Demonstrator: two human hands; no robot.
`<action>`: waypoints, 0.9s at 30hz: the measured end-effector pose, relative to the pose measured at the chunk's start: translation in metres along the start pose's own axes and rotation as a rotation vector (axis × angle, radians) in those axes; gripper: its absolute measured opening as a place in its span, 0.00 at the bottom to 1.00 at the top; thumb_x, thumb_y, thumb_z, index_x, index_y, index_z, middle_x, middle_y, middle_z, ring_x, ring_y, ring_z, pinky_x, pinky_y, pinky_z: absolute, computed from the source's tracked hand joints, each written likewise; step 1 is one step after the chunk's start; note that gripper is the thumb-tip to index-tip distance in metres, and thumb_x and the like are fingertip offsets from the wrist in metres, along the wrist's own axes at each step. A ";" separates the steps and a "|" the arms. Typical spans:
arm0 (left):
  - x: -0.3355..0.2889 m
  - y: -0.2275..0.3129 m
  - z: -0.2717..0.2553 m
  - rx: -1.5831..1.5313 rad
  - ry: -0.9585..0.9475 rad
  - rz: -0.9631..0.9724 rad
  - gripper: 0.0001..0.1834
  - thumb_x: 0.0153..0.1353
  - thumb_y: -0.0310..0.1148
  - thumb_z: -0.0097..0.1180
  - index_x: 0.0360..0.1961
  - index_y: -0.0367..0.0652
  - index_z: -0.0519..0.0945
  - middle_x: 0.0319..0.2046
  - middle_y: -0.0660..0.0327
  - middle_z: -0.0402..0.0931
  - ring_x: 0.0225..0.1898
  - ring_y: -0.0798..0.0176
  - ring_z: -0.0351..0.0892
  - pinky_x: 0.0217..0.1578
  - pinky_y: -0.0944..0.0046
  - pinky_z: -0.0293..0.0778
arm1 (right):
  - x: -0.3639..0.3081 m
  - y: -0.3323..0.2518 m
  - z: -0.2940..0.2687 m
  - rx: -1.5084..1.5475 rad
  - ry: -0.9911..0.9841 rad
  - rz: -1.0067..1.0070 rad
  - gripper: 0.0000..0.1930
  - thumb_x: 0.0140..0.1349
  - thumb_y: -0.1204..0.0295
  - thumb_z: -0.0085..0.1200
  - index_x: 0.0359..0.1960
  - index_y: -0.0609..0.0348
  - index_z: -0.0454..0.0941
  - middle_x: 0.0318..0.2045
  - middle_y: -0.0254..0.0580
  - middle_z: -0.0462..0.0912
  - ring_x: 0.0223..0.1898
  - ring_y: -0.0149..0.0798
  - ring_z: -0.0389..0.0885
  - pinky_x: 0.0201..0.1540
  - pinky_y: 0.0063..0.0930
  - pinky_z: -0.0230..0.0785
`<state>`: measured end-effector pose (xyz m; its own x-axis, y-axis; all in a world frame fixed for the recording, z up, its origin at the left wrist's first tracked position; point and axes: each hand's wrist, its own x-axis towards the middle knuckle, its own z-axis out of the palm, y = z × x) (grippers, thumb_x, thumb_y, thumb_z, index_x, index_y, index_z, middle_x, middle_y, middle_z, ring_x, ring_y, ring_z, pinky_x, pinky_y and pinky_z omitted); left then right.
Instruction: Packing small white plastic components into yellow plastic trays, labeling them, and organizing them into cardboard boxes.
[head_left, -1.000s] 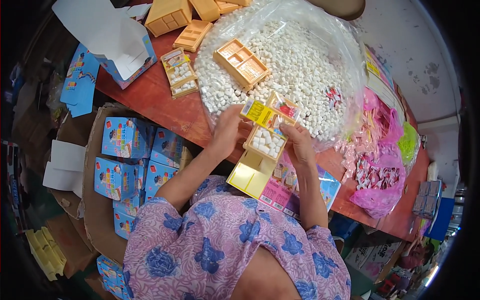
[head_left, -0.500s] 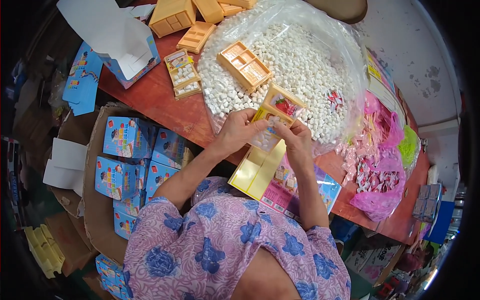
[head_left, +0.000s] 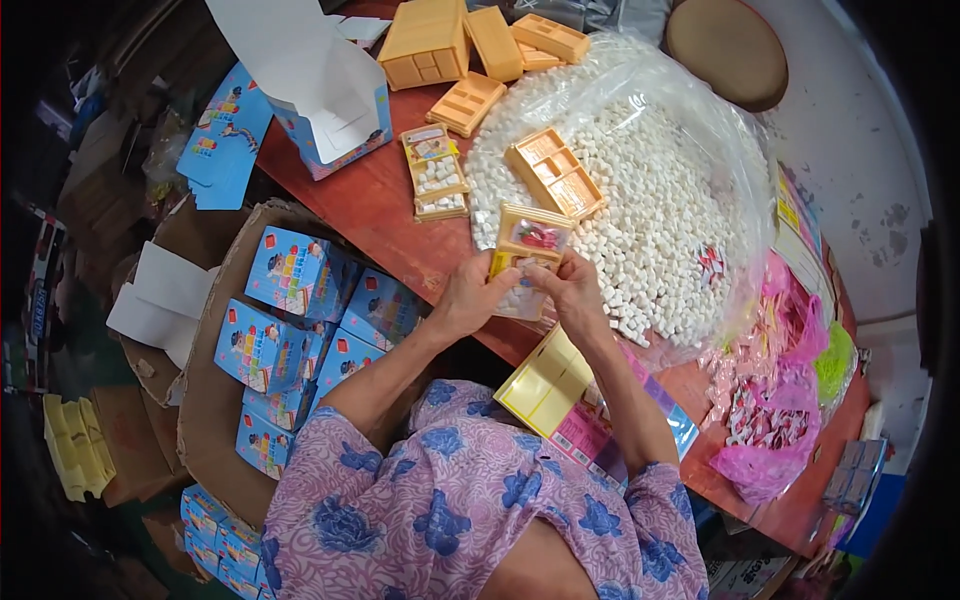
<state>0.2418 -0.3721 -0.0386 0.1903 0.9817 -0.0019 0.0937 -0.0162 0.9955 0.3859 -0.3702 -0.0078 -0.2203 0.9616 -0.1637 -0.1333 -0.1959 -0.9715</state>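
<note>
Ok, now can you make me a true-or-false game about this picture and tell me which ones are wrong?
1. The left grip and right grip are on the same small tray. True.
2. The right grip is holding nothing. False: the right grip is on the small tray too.
3. An orange compartment tray lies on top of the white pieces. True.
4. The white pieces are in a wooden bucket. False: the white pieces lie in clear plastic.
5. A white-and-blue box stands on the red table. True.
6. The white-and-blue box is closed. False: the white-and-blue box is open, with its flap up.
</note>
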 end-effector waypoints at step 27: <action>0.053 -0.028 -0.129 1.135 0.813 -0.105 0.22 0.50 0.41 0.49 0.42 0.37 0.67 0.32 0.49 0.70 0.36 0.47 0.69 0.34 0.54 0.65 | 0.187 0.020 0.085 -1.046 0.215 -0.015 0.22 0.39 0.63 0.56 0.33 0.64 0.66 0.27 0.55 0.75 0.33 0.50 0.75 0.34 0.38 0.65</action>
<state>0.1236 -0.2952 -0.0546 -0.4421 0.8156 0.3733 0.8762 0.3038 0.3741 0.2596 -0.2110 -0.0436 -0.0368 0.9963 -0.0777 0.7831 -0.0195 -0.6215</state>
